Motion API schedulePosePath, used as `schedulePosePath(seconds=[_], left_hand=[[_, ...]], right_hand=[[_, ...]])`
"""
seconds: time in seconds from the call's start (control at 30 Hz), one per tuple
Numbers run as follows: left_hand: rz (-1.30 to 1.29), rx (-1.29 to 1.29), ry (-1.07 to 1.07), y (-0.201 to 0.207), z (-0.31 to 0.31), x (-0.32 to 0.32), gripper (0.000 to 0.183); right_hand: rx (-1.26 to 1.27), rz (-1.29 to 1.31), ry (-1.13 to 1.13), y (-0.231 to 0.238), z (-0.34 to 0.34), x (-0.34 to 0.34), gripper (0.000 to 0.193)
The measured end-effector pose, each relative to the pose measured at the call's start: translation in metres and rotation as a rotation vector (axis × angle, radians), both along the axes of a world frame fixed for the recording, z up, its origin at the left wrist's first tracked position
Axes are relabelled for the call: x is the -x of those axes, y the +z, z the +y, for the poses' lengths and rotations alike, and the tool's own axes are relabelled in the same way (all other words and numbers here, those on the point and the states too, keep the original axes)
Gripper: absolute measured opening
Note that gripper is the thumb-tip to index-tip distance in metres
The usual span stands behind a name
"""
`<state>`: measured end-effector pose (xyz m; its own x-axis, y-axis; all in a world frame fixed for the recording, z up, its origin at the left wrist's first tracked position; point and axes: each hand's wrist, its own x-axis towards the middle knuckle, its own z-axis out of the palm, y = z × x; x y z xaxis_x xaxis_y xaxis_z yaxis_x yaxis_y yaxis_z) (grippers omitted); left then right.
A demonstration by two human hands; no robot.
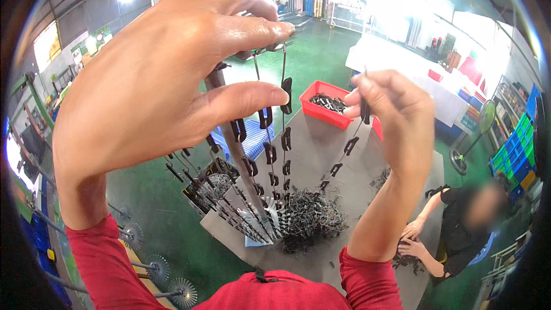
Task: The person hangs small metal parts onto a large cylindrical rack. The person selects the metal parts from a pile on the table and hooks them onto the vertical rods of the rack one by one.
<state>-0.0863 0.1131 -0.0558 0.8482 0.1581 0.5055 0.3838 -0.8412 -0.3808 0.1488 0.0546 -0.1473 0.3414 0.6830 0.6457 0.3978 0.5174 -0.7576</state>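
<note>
My right hand is raised with its fingers closed in a pinch on a thin wire strand of black clips, which slants down to the table. My left hand, large in the picture, is held high at the upper left. Its thumb and forefinger are spread apart. The thumb tip appears to touch a black clip on a hanging strand, and the forefinger reaches the wire's upper end. More strands of black clips hang beside a grey post, partly hidden by my left hand.
A heap of small black parts lies on the grey table. Behind it stands a red basket of parts. A co-worker handles parts at the right edge. A blue striped stool stands beyond the post.
</note>
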Motion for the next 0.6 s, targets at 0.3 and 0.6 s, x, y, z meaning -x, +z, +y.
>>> schedulePosePath(seconds=[0.3,0.6], left_hand=[[0.082,0.293,-0.104,0.019,0.005,0.019,0.075],[0.094,0.216,-0.259,0.012,0.008,0.018,0.061]], right_hand=[[-0.054,-0.278,0.035,-0.006,0.007,0.028,0.026],[-0.114,-0.008,0.263,0.012,0.007,0.067,0.018]])
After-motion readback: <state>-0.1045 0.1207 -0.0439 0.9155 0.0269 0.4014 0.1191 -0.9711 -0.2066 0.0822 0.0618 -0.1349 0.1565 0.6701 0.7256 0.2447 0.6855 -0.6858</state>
